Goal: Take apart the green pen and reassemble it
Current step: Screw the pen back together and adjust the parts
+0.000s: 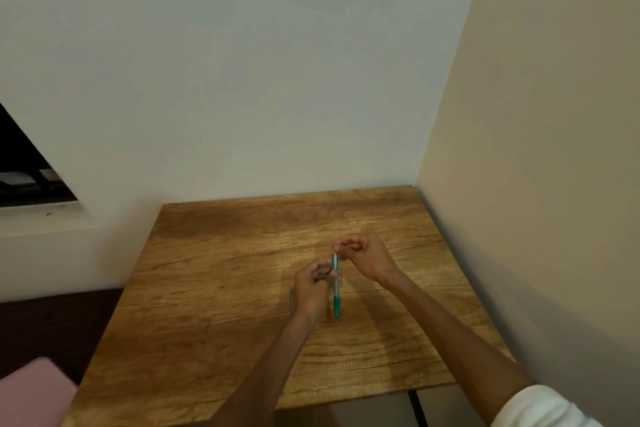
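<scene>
The green pen (336, 302) stands roughly upright over the middle of the wooden table (214, 281), its green grip end pointing down at the tabletop. My left hand (313, 288) grips the clear barrel at mid-length, fingers curled round it. My right hand (363, 255) is just above and to the right, its fingertips pinching the pen's top end. The pen's upper tip is hidden between those fingers. I cannot tell whether any part has come off.
The table sits in a corner, with a white wall behind it and a beige wall (536, 184) close on the right. A pink cushion (34, 392) lies at the lower left beside a dark seat. A dark opening (24, 170) shows in the left wall.
</scene>
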